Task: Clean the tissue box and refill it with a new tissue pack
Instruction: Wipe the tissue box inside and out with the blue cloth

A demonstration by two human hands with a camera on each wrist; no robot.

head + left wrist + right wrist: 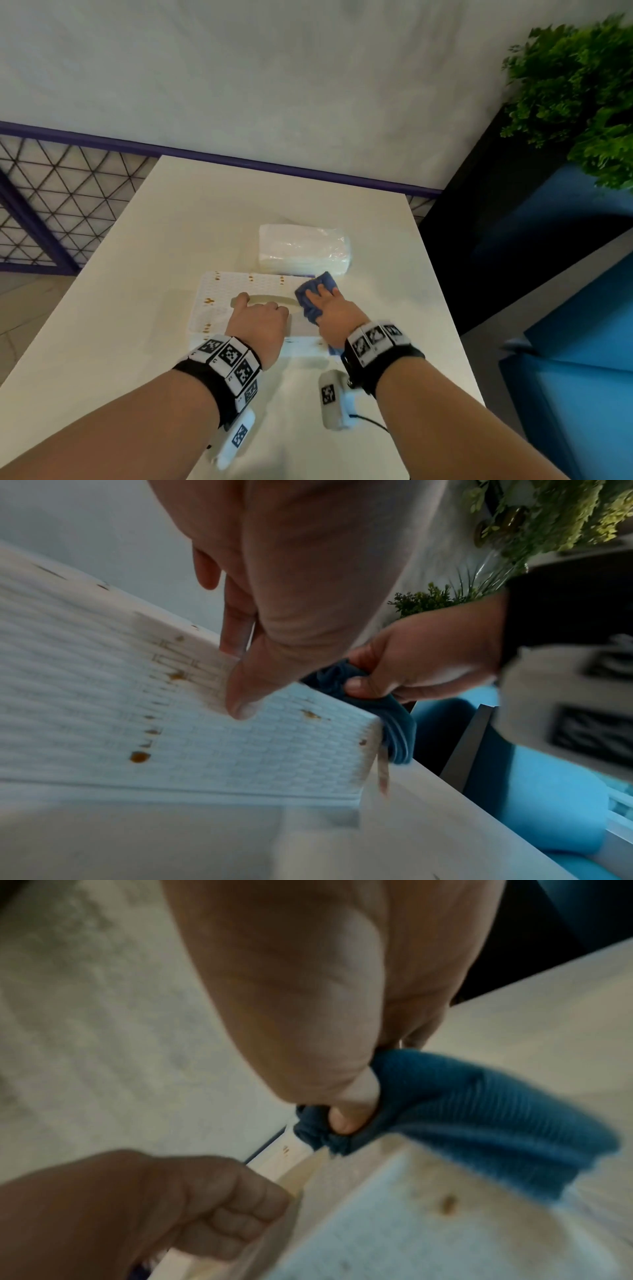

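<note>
Wiping step in hand: right hand [325,305] clutching blue cloth [310,296] on tissue box [219,294] top; left hand [257,317] gripping slot edge, steadying; tissue pack [303,248] just behind; next, probably rubbing brown spots [139,756].

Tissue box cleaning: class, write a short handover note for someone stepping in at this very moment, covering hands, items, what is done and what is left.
Left hand: steadies the tissue box, fingers hooked in its top slot.
Right hand: grips the blue cloth on the box's right end.
New tissue pack: sealed, on the table behind the box.
Done: wiping under way.
Left: brown spots remain on the box; finish wiping, then load the pack.
</note>
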